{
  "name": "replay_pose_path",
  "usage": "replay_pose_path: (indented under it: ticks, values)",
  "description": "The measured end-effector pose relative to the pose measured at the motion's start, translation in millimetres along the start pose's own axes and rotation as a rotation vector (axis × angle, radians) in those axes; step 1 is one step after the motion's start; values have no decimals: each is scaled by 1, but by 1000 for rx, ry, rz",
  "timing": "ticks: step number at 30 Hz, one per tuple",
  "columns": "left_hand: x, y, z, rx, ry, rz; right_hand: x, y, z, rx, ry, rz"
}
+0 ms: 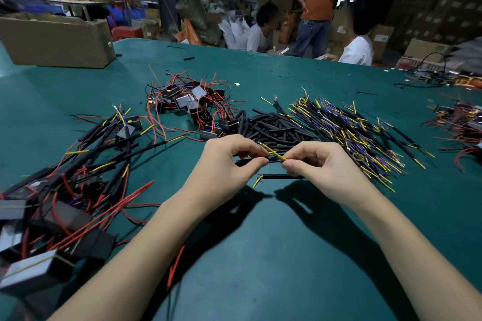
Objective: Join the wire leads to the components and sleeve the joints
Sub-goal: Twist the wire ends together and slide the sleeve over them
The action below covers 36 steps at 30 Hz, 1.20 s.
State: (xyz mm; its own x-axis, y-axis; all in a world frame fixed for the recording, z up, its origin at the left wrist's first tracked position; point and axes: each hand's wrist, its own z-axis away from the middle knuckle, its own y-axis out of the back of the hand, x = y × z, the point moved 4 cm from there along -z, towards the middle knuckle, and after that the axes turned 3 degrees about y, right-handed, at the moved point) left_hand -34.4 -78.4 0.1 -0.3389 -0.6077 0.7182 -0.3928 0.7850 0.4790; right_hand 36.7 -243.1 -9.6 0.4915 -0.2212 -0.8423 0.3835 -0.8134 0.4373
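Pinching yellow wire lead [273, 153]: both hands, left [229, 161], right [317, 164] | green table [260, 242]; cluttered, seemingly warehouse room

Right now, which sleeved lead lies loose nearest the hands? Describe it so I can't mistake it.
On the green table, look just below the right hand, on the near side of the sleeve pile. A single black-sleeved lead lies flat, alone, yellow tips at its left end, apart from every heap.

green table [260, 255], stacked boxes [430, 15], dim warehouse
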Motion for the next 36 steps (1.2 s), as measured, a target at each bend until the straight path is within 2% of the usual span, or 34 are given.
replay_pose_path:
  ticks: [5, 8, 12, 14, 16, 19, 24, 29, 36]
  values:
    - [3, -6, 3, 17, 2, 13, -3, 1, 1, -12, 21, 12]
    - [3, 0, -2, -50, 46, 0, -7, 2, 1, -26, 77, 109]
    - [-15, 26, -8, -200, 343, -95, -14, 3, 2, -21, 182, 260]
    - [-23, 29, -3, -321, 503, -27, -17, 5, 3, -10, 222, 302]
    - [-21, 25, 2, -420, 570, 84, -18, 8, 3, -5, 254, 372]
    - [-16, 24, 2, -468, 518, 161, -19, 12, 3, 20, 294, 490]
    - [-8, 22, 0, -440, 450, 203, -22, 10, 4, 46, 379, 598]
    - [-5, 19, -3, -356, 393, 203, -30, 5, 5, 57, 458, 598]
    - [-4, 14, -3, -333, 329, 135, -38, -5, 8, 16, 539, 600]
